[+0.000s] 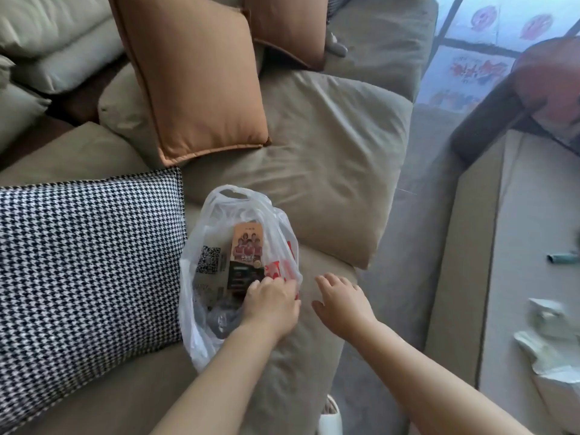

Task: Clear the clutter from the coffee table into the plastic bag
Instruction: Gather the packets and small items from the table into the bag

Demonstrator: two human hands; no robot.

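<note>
A thin white plastic bag (216, 215) lies open on the tan sofa seat, beside a houndstooth cushion. Inside it I see an orange-and-black leaflet (246, 249), a card with a QR code (208, 259) and a dark crumpled wrapper (221, 315). My left hand (270, 302) rests on the bag's right rim, fingers curled over the plastic with its red print. My right hand (340, 299) hovers just right of the bag over the seat, fingers spread, holding nothing. On the coffee table (514, 277) at the right lie crumpled papers (546, 337) and a small teal object (561, 257).
The houndstooth cushion (88, 271) presses against the bag's left side. Orange cushions (197, 80) stand behind it on the sofa. A strip of grey floor (408, 262) runs between sofa and table. A white slipper (331, 416) shows at the bottom edge.
</note>
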